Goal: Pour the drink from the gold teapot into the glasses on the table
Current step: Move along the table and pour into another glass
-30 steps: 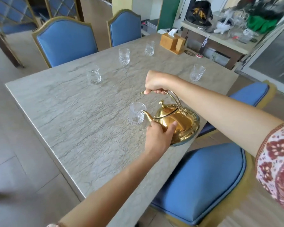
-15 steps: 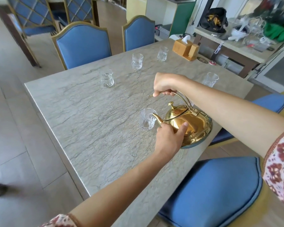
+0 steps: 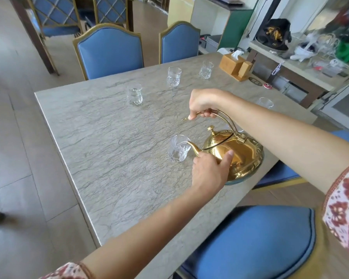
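The gold teapot [image 3: 242, 156] is tilted near the table's right edge, its spout over the rim of a clear glass [image 3: 178, 149]. My right hand [image 3: 205, 102] grips the teapot's arched handle from above. Against the pot's near side by the spout base rests my left hand [image 3: 210, 170], fingers on the metal. A little clear liquid shows in that glass. Further back stand a glass [image 3: 134, 95] holding some liquid, a second glass [image 3: 173, 76] and a third [image 3: 206, 69]. One more glass [image 3: 265, 102] peeks out behind my right forearm.
The grey marble table [image 3: 109, 148] carries a wooden tissue box [image 3: 235, 64] at its far end. Blue chairs stand at the far side [image 3: 109, 51] and close at my right [image 3: 250, 242]. A cluttered side table [image 3: 302, 63] is at the back right.
The view has shifted, so everything sits further right and lower in frame. Both hands keep their hold on the tilted teapot with the spout at the near glass.
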